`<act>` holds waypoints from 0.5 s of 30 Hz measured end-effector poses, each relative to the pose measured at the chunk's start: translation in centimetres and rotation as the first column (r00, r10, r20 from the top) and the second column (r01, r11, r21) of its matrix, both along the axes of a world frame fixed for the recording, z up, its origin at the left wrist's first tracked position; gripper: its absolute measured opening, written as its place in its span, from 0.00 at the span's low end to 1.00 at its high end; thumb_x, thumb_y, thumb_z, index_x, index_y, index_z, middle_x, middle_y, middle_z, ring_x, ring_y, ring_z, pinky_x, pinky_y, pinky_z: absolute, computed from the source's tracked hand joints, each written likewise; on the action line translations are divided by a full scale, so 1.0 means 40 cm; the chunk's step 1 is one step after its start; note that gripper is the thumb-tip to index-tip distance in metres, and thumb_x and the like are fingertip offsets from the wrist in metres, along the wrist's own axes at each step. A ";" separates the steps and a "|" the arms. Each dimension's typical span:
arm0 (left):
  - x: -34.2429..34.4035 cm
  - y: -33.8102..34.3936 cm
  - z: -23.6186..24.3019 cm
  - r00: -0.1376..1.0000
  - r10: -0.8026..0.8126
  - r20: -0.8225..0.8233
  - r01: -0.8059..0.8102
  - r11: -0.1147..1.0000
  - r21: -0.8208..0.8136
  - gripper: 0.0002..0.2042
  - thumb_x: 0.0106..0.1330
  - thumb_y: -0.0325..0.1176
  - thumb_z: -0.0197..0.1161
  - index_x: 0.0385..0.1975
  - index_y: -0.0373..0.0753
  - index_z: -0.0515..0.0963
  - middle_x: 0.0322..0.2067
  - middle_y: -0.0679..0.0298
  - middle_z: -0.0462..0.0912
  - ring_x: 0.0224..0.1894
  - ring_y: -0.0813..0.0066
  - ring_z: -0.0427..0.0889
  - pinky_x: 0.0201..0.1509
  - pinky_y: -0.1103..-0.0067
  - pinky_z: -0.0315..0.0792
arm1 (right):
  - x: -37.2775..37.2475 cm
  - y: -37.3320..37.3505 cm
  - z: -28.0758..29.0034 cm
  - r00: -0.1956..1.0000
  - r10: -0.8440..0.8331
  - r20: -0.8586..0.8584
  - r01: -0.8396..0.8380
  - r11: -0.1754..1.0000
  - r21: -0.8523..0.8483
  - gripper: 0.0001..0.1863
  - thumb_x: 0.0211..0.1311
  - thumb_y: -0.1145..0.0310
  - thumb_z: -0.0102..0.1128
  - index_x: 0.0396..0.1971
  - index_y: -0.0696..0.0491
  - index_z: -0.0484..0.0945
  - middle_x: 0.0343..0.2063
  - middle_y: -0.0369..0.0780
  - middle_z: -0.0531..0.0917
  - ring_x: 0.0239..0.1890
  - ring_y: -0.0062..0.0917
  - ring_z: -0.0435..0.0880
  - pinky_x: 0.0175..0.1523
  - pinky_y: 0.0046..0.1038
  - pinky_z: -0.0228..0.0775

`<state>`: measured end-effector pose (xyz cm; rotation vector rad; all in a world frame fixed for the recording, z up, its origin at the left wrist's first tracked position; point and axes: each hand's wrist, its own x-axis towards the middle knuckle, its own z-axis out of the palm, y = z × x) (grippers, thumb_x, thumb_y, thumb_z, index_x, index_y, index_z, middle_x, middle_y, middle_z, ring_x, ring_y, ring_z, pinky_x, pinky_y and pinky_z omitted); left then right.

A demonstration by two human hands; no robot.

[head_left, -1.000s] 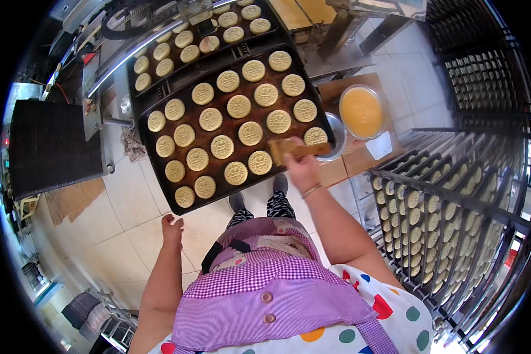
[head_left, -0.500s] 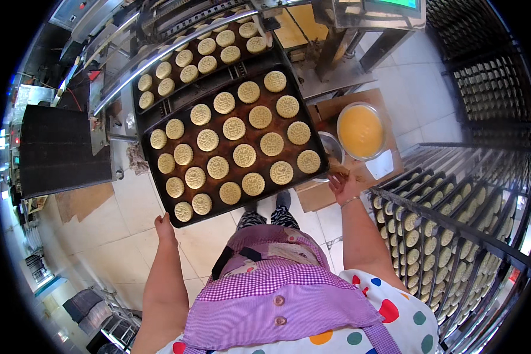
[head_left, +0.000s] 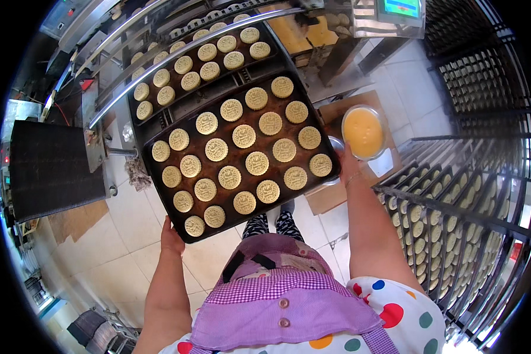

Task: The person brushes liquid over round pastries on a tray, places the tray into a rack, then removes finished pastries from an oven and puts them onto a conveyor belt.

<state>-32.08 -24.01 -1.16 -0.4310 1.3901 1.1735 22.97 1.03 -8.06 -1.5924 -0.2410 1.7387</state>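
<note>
Two corners of a dark rectangular metal tray [head_left: 237,156] of round, embossed, yellow cookies [head_left: 243,135] meet my left hand [head_left: 171,239] and right hand [head_left: 349,163]; how closed, I can't tell.

Touching dark baking tray [head_left: 246,182] at near-left corner with left hand [head_left: 171,239], at right corner with right hand [head_left: 349,164]. Can't confirm grip on either side. Seeing rows of round stamped cookies [head_left: 243,135], spaced apart on it. Also seeing second tray [head_left: 176,81] just past far edge, crossed by silver bar [head_left: 125,89]; off right, bowl [head_left: 384,137] of orange-yellow liquid [head_left: 363,128], near dark rack [head_left: 451,212] loaded with pale rounds [head_left: 435,235].
</note>
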 end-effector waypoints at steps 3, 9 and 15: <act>0.010 0.002 -0.009 0.987 0.104 0.124 -0.115 0.990 0.083 0.28 0.66 0.51 0.50 0.56 0.34 0.67 0.57 0.57 0.71 0.59 0.59 0.69 0.65 0.66 0.60 | -0.045 0.009 0.019 0.969 -0.047 0.241 0.040 0.999 0.033 0.38 0.63 0.37 0.42 0.60 0.55 0.62 0.57 0.41 0.69 0.55 0.29 0.70 0.59 0.29 0.62; -0.011 -0.018 0.040 0.991 0.123 0.042 -0.124 0.992 0.015 0.23 0.64 0.46 0.51 0.53 0.34 0.69 0.54 0.57 0.74 0.57 0.58 0.71 0.63 0.65 0.62 | -0.224 -0.096 0.312 0.764 -0.213 0.610 0.208 0.975 0.080 0.37 0.63 0.42 0.45 0.61 0.57 0.59 0.60 0.44 0.65 0.60 0.30 0.63 0.62 0.28 0.55; -0.007 -0.174 0.023 1.000 0.012 -0.027 -0.009 0.994 0.106 0.18 0.62 0.34 0.49 0.52 0.43 0.71 0.50 0.61 0.76 0.53 0.58 0.74 0.61 0.63 0.66 | -0.056 -0.416 0.195 0.783 -0.197 0.591 0.276 0.960 -0.045 0.42 0.61 0.35 0.40 0.45 0.66 0.74 0.42 0.49 0.79 0.44 0.35 0.77 0.51 0.31 0.67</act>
